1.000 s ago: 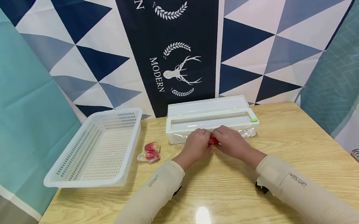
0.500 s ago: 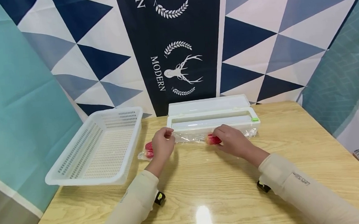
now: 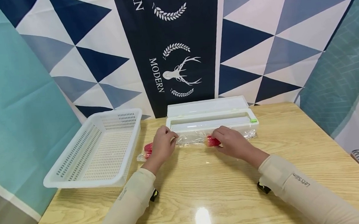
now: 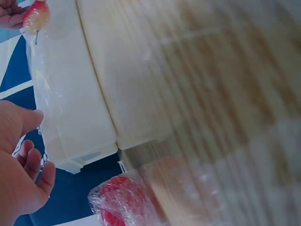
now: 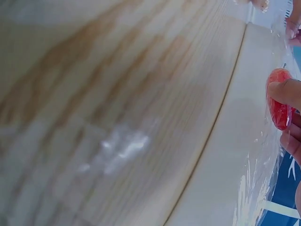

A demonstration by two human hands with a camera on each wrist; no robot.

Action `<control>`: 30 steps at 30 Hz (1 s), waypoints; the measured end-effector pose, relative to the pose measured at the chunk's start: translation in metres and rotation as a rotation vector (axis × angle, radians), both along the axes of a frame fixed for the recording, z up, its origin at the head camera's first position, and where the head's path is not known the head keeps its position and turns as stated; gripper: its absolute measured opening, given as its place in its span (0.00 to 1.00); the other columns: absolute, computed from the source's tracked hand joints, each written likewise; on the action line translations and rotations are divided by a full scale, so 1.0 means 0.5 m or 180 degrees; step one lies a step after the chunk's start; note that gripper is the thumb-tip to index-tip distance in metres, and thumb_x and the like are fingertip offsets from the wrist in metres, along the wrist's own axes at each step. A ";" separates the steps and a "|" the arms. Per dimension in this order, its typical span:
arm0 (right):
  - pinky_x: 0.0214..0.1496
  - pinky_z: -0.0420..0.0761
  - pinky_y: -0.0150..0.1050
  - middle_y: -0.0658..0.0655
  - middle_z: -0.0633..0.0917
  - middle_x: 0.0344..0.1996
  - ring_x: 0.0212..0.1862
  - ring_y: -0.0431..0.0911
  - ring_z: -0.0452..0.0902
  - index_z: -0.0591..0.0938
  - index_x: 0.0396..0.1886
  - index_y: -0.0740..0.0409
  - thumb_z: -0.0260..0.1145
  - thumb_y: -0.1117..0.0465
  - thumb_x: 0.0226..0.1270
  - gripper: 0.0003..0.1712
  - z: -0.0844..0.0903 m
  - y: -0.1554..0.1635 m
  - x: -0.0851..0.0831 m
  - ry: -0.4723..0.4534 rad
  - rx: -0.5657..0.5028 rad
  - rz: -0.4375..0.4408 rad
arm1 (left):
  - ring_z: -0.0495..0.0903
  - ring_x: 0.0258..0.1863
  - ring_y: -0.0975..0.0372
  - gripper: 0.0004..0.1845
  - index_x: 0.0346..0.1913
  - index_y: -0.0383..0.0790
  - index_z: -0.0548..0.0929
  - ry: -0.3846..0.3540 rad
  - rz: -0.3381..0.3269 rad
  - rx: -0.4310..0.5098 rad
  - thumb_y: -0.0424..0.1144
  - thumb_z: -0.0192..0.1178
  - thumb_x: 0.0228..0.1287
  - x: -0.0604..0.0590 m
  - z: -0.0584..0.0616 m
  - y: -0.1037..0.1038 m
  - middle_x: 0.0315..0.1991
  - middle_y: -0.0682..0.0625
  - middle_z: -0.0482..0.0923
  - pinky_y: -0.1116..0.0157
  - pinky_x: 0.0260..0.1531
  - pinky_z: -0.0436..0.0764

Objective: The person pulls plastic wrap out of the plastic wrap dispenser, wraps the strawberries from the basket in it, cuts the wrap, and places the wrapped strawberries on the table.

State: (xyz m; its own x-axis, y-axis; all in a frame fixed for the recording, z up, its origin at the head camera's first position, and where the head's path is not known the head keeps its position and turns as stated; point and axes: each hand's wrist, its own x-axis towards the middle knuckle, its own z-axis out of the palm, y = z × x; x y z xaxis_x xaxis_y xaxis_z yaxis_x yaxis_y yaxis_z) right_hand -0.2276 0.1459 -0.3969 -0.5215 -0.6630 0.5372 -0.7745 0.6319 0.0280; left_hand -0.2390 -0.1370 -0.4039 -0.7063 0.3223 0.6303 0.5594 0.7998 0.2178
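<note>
Cling film [image 3: 188, 139] hangs stretched along the front of a white film dispenser box [image 3: 210, 113], whose lid stands raised at the back. At the box's left front corner my left hand [image 3: 164, 143] pinches the film edge between thumb and fingers. My right hand [image 3: 232, 141] holds a red and yellow apple [image 3: 211, 141] against the film; its dark stem shows in the left wrist view. Beside my left hand lie film-wrapped red apples [image 4: 121, 200], partly hidden behind that hand in the head view.
A white perforated plastic basket [image 3: 79, 183] stands on the left of the wooden table [image 3: 222, 198]. A patterned cloth [image 3: 174, 30] hangs close behind the dispenser box. A green piece [image 3: 253, 120] sits at the box's right end.
My left hand has left the apple and moved left to the film's edge, then drawn it slightly down. The right hand keeps the apple in nearly the same place.
</note>
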 end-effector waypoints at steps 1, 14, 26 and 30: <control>0.42 0.82 0.40 0.54 0.81 0.34 0.38 0.47 0.76 0.79 0.37 0.60 0.83 0.65 0.42 0.24 -0.001 -0.001 0.000 0.0001 0.0004 0.0007 | 0.69 0.33 0.56 0.02 0.33 0.39 0.87 0.0099 -0.0015 -0.0025 0.29 0.68 0.58 0.000 -0.002 -0.002 0.31 0.47 0.69 0.61 0.33 0.72; 0.44 0.82 0.40 0.55 0.82 0.35 0.40 0.48 0.77 0.79 0.38 0.61 0.83 0.65 0.41 0.24 -0.004 -0.004 -0.004 -0.0032 0.0029 -0.0048 | 0.74 0.35 0.54 0.04 0.33 0.36 0.85 0.0230 0.0187 -0.0238 0.31 0.70 0.57 -0.013 0.002 -0.017 0.32 0.46 0.74 0.60 0.37 0.77; 0.42 0.82 0.41 0.55 0.81 0.34 0.39 0.48 0.77 0.79 0.36 0.61 0.83 0.65 0.41 0.24 -0.009 0.001 -0.010 0.0053 -0.0020 -0.0045 | 0.75 0.34 0.55 0.05 0.32 0.38 0.85 -0.0190 0.0566 -0.0351 0.36 0.70 0.57 -0.016 0.008 -0.005 0.32 0.47 0.74 0.59 0.34 0.78; 0.42 0.82 0.41 0.55 0.81 0.34 0.39 0.48 0.77 0.79 0.37 0.61 0.83 0.65 0.41 0.24 -0.007 0.001 -0.007 0.0009 -0.0022 -0.0083 | 0.77 0.29 0.57 0.06 0.26 0.40 0.85 -0.0934 0.0961 0.0324 0.38 0.66 0.58 -0.008 0.010 0.003 0.26 0.50 0.78 0.60 0.31 0.78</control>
